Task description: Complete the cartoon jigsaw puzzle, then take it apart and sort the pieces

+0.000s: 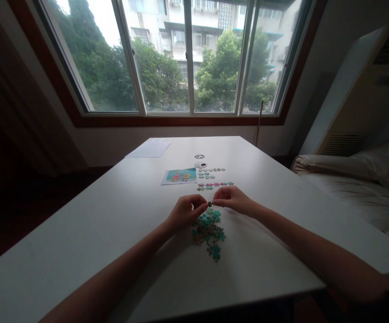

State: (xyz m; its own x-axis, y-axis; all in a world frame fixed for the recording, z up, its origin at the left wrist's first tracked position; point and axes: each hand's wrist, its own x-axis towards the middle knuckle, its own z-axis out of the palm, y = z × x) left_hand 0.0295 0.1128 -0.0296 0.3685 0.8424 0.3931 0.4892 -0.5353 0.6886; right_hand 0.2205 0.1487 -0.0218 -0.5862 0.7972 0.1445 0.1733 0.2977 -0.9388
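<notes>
Both my hands meet over the middle of a white table [114, 215]. My left hand [185, 211] and my right hand [235, 199] pinch a small jigsaw piece [210, 204] between their fingertips. Just below them lies a loose heap of teal and brown puzzle pieces [209, 232]. Beyond my hands, short rows of pink and teal pieces [214, 185] are laid out. A colourful reference picture [180, 176] lies flat to the left of those rows.
Two small round objects [200, 161] sit behind the rows. A sheet of paper [149, 148] lies at the far left of the table. A bed with a light cover [356, 184] stands to the right; a large window [188, 58] is ahead.
</notes>
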